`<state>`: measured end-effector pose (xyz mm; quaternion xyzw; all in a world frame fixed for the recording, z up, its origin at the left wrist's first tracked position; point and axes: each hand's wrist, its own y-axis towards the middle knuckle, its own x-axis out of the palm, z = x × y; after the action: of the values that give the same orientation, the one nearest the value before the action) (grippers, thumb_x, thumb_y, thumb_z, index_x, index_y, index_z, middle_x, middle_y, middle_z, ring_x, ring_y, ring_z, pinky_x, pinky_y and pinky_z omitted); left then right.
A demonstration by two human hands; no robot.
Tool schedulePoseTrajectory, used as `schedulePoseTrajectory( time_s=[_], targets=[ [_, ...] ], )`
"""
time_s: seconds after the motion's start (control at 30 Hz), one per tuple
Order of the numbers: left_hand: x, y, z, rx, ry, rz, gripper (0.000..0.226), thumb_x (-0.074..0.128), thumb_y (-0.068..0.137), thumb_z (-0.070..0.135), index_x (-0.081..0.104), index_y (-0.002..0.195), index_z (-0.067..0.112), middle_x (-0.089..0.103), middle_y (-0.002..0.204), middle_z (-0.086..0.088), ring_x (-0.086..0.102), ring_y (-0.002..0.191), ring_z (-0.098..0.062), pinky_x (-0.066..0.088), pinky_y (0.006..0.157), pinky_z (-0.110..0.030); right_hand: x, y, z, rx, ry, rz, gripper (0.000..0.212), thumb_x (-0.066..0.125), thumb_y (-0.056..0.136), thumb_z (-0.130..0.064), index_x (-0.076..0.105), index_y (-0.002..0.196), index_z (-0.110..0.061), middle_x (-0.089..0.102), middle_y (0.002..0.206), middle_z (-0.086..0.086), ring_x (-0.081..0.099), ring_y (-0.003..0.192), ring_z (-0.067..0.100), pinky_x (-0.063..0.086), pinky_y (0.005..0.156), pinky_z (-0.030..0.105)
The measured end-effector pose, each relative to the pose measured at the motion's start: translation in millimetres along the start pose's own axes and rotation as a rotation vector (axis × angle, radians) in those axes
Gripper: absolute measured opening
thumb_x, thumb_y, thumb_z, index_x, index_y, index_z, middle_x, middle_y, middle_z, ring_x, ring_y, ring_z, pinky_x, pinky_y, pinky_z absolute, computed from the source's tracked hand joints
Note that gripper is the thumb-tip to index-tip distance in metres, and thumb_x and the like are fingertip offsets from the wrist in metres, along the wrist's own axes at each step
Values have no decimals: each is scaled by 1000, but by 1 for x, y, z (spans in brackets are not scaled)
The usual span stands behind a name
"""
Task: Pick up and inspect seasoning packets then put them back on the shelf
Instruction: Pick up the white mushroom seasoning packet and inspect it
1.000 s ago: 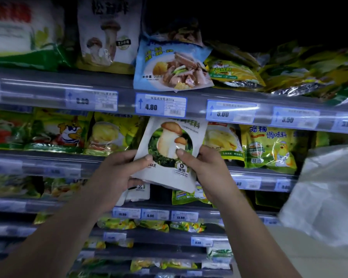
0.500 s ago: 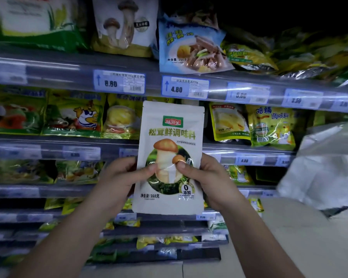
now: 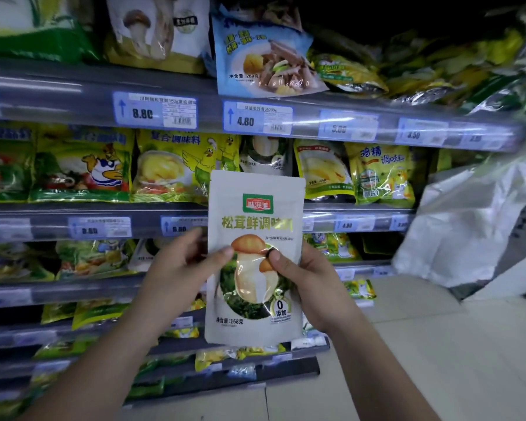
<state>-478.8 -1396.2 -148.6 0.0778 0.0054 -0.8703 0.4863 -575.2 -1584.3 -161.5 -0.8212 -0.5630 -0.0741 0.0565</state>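
We face a shop's grey metal shelving [image 3: 58, 92], several tiers deep, each front rail carrying blue-edged price tags. The two sharpest tags read 8.80 [image 3: 155, 110] and 4.80 [image 3: 257, 118]. The tiers are packed with seasoning bags: a pale mushroom pouch [image 3: 158, 28] and a blue packet [image 3: 261, 56] lean over the top rail, with rows of yellow-green packets [image 3: 82, 168] on the tier below. Pale floor [image 3: 438, 360] shows at lower right, and a crumpled white plastic bag [image 3: 462, 232] comes in from the right edge. The light is dim and the outer edges blur. In front of the middle tiers, clear of the shelving, we see both hands holding up a white seasoning packet [image 3: 255, 208]. It stands nearly upright, long axis vertical and top edge up. Its printed face is toward us: a green logo, a line of gold characters, a mushroom picture and "168" near the bottom. The left hand [image 3: 176, 275] grips its left edge, thumb on the front and fingers [image 3: 195, 238] curled behind. The right hand [image 3: 313, 287] grips the right edge, thumb pressed on the mushroom picture and its other fingers hidden behind the packet. A matching white packet [image 3: 266, 156] sits on the shelf just above and behind it.
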Motion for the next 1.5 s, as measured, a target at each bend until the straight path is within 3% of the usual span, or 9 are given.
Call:
schedulePoseTrajectory(
  time_s=[0.27, 0.43, 0.6, 0.7, 0.8, 0.9, 1.03, 1.37, 1.5],
  targets=[
    [28, 34, 23, 24, -196, 126, 27, 66, 92, 8, 72, 118, 14, 79, 111, -4, 74, 104, -23, 60, 86, -40, -28, 22, -24, 32, 24, -67, 31, 69, 91, -27, 74, 109, -2, 77, 107, 22, 74, 91, 34, 60, 81, 45],
    [53, 51, 28, -83, -243, 201, 17, 65, 93, 18, 82, 90, 15, 81, 95, -9, 77, 89, -27, 58, 81, -41, -51, 44, -36, 48, 65, -13, 24, 61, 99, -20, 75, 111, -5, 77, 112, 20, 71, 106, 44, 53, 91, 64],
    [65, 72, 28, -200, -317, 286, 34, 75, 83, 30, 74, 108, 7, 78, 104, -15, 74, 97, -35, 55, 83, -47, -78, 64, -43, 113, 159, -48, 23, 59, 97, -19, 78, 103, -5, 79, 104, 20, 77, 88, 32, 63, 73, 41],
    [71, 75, 31, -154, -246, 301, 41, 73, 73, 49, 76, 99, 17, 78, 95, -14, 73, 95, -37, 55, 85, -55, -87, 74, -45, 131, 169, -69, 27, 65, 88, -23, 78, 104, -5, 78, 108, 22, 75, 95, 34, 60, 87, 47],
    [73, 78, 41, 4, -136, 238, 24, 69, 84, 36, 75, 87, 13, 65, 83, -31, 64, 74, -44, 49, 67, -52, -93, 82, -45, 135, 138, -96, 29, 68, 82, -26, 79, 98, -5, 78, 107, 22, 72, 99, 37, 52, 97, 55],
    [72, 83, 47, 22, -244, 201, 11, 73, 82, 19, 79, 75, 14, 72, 73, -15, 67, 74, -34, 50, 72, -45, -101, 88, -48, 125, 148, -130, 26, 65, 84, -25, 81, 94, -7, 79, 102, 20, 75, 91, 32, 56, 90, 49],
    [74, 85, 50, -29, -401, 138, 31, 57, 86, 10, 80, 64, 15, 75, 65, -6, 72, 57, -19, 56, 51, -28, -109, 94, -51, 119, 173, -170, 29, 61, 87, -25, 81, 95, -5, 80, 100, 19, 77, 88, 30, 62, 78, 40],
    [68, 84, 55, -13, -430, 51, 25, 56, 81, 17, 79, 81, 5, 77, 72, -12, 73, 59, -21, 57, 49, -28, -108, 96, -57, 96, 220, -205, 27, 59, 86, -22, 84, 88, -11, 81, 97, 15, 78, 87, 26, 64, 79, 38],
    [78, 82, 43, -151, -351, 42, 47, 59, 78, 41, 71, 110, 9, 80, 100, -12, 77, 88, -26, 61, 68, -36, -100, 95, -62, 72, 265, -140, 24, 58, 95, -19, 79, 96, -9, 81, 97, 14, 78, 85, 26, 65, 72, 37]
  ],
)
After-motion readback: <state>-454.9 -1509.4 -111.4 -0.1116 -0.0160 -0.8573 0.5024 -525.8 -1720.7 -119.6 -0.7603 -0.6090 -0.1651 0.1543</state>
